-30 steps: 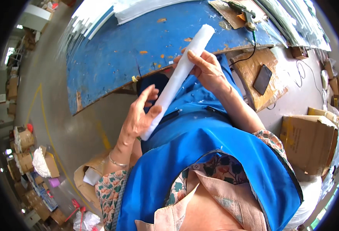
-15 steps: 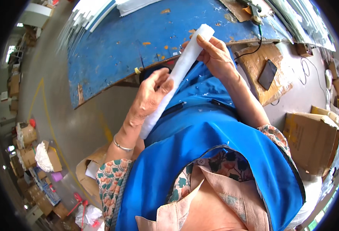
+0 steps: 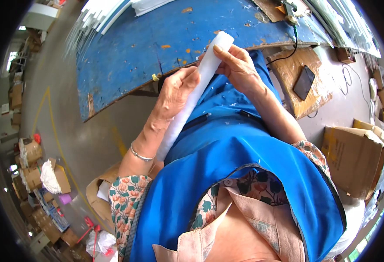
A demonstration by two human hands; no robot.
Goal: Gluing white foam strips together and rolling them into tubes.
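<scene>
A long white translucent tube of soft, foam-like sheet [image 3: 192,94] is held slantwise in front of the person's blue apron [image 3: 240,174], its upper end reaching over the edge of the worn blue-painted worktop [image 3: 157,39] and its lower end running down behind the left forearm. It looks very light and easy to dent, more springy than stiff, with a smooth skin that could slide through the fingers, so I would judge it best taken at two places well apart along its length, with gentle pressure and not at the very tip. The left hand [image 3: 174,94] is wrapped round the middle of the tube, fingers curled closed over it and the thumb tucked behind; a thin silver bangle [image 3: 139,155] sits on that wrist. The right hand [image 3: 240,67] holds the upper part near the end, its fingertips pressed against the side of the tube and the palm cupped behind it, a grip closed but not squeezed hard, as far as I can tell. Off to the right a dark flat device [image 3: 304,82] lies on a sheet of brown cardboard [image 3: 296,91], and a brown cardboard box [image 3: 353,157] stands on the floor beyond it
</scene>
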